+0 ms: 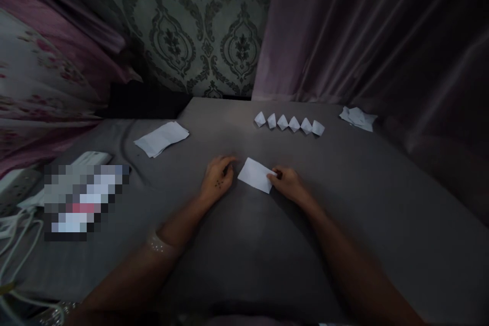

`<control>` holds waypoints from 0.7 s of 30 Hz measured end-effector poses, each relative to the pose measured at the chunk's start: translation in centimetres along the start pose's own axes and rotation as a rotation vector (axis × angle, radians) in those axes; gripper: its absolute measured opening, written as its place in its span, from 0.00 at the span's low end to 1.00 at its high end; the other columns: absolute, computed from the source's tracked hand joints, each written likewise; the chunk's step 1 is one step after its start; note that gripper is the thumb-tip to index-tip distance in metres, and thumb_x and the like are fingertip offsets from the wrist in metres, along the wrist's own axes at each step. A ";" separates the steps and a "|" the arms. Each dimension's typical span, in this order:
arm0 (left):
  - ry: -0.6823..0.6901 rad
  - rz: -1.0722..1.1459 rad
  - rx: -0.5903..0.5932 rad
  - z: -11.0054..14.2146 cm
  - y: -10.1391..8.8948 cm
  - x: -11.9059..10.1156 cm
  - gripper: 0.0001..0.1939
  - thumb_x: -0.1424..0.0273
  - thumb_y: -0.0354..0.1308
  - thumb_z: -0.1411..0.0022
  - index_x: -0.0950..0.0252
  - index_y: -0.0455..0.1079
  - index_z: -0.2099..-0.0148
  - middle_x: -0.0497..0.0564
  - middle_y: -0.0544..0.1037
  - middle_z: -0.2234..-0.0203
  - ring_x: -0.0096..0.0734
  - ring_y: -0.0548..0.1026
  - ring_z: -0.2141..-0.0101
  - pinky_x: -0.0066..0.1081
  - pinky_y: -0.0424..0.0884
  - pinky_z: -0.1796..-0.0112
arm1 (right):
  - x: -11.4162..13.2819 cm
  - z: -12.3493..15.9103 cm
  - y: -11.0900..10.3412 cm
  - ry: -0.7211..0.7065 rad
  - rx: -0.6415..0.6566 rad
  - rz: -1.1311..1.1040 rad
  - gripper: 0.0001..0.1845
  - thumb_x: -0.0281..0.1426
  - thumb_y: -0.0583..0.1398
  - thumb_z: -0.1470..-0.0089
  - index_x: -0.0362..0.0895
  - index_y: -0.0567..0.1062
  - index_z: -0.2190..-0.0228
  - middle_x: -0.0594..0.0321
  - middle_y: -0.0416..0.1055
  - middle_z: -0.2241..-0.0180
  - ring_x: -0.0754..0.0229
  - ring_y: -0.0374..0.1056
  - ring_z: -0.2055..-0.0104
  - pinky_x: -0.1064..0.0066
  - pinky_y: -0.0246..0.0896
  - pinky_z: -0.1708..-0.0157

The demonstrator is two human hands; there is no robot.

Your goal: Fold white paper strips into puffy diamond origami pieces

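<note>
A white rectangular sheet of paper is in front of me over the grey tabletop, tilted a little. My right hand pinches its right edge between thumb and fingers. Just left of the paper, my left hand is apart from it, fingers reaching forward and thumb separated, holding nothing. Beyond the hands, several small folded paper pieces with pointed tops stand in a row. A stack of white paper sheets lies at the back left.
Crumpled or loose white papers lie at the back right. On the left are a power strip, white cables and a blurred-out device. Pink curtains and a patterned wall border the table.
</note>
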State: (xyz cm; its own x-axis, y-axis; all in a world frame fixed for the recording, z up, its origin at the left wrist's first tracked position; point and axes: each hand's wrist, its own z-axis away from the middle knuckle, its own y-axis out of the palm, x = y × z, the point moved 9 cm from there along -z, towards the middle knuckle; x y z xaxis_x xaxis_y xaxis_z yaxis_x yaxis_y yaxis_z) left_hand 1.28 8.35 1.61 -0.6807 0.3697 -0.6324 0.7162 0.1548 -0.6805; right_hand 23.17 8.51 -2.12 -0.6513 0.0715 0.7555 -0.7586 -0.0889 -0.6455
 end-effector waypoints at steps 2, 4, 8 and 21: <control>0.098 -0.021 0.001 0.3 -0.1 -1.4 0.17 0.78 0.49 0.41 0.63 0.73 0.53 0.53 0.77 0.61 0.37 0.73 0.57 0.38 0.70 0.53 | -0.5 0.6 0.2 0.087 -0.004 -0.085 0.06 0.32 0.59 0.49 0.45 0.70 0.76 0.68 0.68 0.79 0.64 0.63 0.76 0.73 0.52 0.76; 0.177 -0.038 0.049 0.7 0.6 -2.5 0.18 0.78 0.49 0.41 0.63 0.71 0.50 0.54 0.76 0.59 0.38 0.72 0.56 0.39 0.69 0.52 | -0.7 1.2 0.9 0.174 0.025 -0.193 0.06 0.31 0.57 0.46 0.44 0.68 0.74 0.67 0.70 0.79 0.66 0.63 0.80 0.74 0.53 0.80; 0.296 -0.055 0.164 1.6 3.0 -3.1 0.24 0.79 0.50 0.41 0.64 0.65 0.43 0.58 0.74 0.49 0.41 0.71 0.50 0.43 0.68 0.50 | -0.4 2.4 2.9 0.318 0.131 -0.409 0.05 0.28 0.56 0.43 0.43 0.67 0.71 0.59 0.77 0.73 0.67 0.68 0.82 0.78 0.54 0.85; 0.504 -0.026 0.373 1.8 5.5 -3.0 0.24 0.80 0.47 0.38 0.64 0.65 0.41 0.59 0.70 0.43 0.39 0.67 0.42 0.44 0.67 0.43 | -0.3 2.6 2.3 0.231 0.166 -0.314 0.14 0.39 0.60 0.44 0.41 0.73 0.72 0.58 0.75 0.77 0.61 0.71 0.77 0.74 0.63 0.80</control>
State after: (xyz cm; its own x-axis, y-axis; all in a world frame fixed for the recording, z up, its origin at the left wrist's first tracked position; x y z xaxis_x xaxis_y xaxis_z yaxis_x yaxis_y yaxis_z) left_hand 6.98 6.43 -0.93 -0.4760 0.7709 -0.4233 0.5368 -0.1266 -0.8342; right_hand 21.64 5.74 -3.54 -0.3913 0.3400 0.8552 -0.9194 -0.1850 -0.3471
